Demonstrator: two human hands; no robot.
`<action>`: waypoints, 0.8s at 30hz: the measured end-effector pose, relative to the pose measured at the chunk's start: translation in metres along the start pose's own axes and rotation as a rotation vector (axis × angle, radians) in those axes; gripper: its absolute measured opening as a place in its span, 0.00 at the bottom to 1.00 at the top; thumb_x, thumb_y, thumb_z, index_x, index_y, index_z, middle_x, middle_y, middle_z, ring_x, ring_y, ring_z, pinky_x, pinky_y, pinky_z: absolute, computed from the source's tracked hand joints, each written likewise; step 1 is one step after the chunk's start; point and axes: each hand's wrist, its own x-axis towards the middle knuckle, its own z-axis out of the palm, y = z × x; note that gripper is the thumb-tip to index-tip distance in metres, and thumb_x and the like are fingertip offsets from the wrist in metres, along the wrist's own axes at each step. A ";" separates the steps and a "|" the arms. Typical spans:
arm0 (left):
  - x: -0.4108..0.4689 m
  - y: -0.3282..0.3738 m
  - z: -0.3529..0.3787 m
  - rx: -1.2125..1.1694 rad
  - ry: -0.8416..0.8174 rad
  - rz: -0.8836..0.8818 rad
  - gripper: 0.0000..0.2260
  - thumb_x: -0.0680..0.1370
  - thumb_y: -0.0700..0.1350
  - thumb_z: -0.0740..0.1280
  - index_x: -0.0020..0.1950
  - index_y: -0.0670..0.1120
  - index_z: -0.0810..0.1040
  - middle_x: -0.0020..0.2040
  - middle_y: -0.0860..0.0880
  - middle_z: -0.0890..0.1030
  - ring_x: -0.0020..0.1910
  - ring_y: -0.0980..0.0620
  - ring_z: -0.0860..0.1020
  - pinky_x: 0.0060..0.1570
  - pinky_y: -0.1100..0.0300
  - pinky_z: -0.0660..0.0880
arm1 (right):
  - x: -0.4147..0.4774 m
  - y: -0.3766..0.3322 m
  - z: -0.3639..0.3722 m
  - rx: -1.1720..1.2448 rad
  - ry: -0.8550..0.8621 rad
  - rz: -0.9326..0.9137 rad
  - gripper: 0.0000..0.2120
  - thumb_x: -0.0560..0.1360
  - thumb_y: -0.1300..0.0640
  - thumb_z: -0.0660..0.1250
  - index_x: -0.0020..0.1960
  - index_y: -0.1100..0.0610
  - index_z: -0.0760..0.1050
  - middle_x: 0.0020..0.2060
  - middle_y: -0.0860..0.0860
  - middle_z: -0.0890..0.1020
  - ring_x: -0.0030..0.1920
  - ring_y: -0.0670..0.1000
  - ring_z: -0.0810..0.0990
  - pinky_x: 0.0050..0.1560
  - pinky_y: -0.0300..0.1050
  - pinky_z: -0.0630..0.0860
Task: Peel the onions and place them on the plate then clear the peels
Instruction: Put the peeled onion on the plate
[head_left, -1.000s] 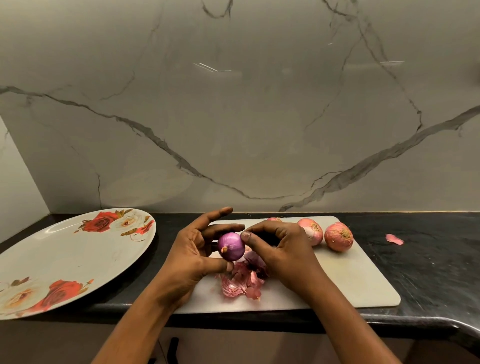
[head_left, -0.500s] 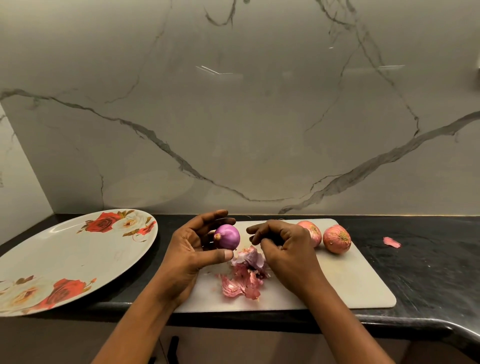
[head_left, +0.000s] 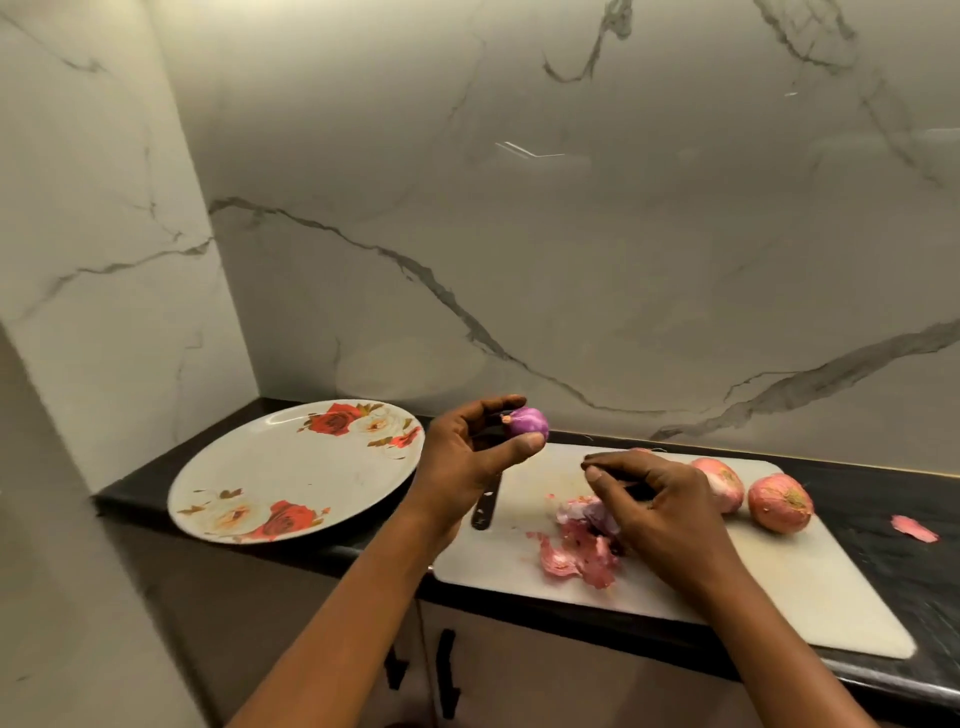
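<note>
One onion (head_left: 527, 421) peeled, pinched between thumb and fingers of the left hand (head_left: 467, 457) above the board's (head_left: 779, 582) left end, near the plate (head_left: 291, 478), which bears none. Right hand (head_left: 660, 499) curled over the peels (head_left: 576, 551); grip cannot be told. Two onions (head_left: 779, 501) visibly unpeeled, peels uncleared. Black tabletop (head_left: 883, 499), marble walls

A peeled purple onion (head_left: 527, 421), pinched in the left hand (head_left: 462, 457), hangs right of the rose-patterned plate (head_left: 249, 467). Unpeeled pink onions (head_left: 780, 503) sit far right. Peels (head_left: 576, 551) lie heaped nearer.
</note>
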 end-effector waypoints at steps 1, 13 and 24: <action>-0.001 0.007 -0.010 0.037 0.004 0.015 0.22 0.73 0.39 0.81 0.65 0.48 0.83 0.56 0.48 0.88 0.57 0.49 0.86 0.62 0.50 0.82 | 0.000 -0.001 0.000 0.013 -0.011 0.003 0.10 0.79 0.51 0.74 0.59 0.45 0.86 0.53 0.39 0.87 0.51 0.38 0.85 0.52 0.39 0.84; -0.018 0.018 -0.159 0.597 0.243 -0.068 0.26 0.66 0.37 0.85 0.61 0.53 0.86 0.58 0.55 0.86 0.50 0.56 0.87 0.60 0.50 0.83 | -0.002 -0.001 0.001 0.065 -0.079 0.036 0.09 0.77 0.53 0.76 0.57 0.46 0.87 0.51 0.38 0.87 0.51 0.38 0.85 0.51 0.39 0.83; -0.020 -0.008 -0.176 0.903 0.257 -0.140 0.26 0.68 0.42 0.83 0.64 0.53 0.84 0.63 0.51 0.83 0.58 0.51 0.82 0.58 0.58 0.77 | -0.002 -0.003 0.000 0.053 -0.086 0.039 0.08 0.78 0.56 0.75 0.56 0.48 0.87 0.50 0.40 0.88 0.50 0.37 0.86 0.51 0.37 0.82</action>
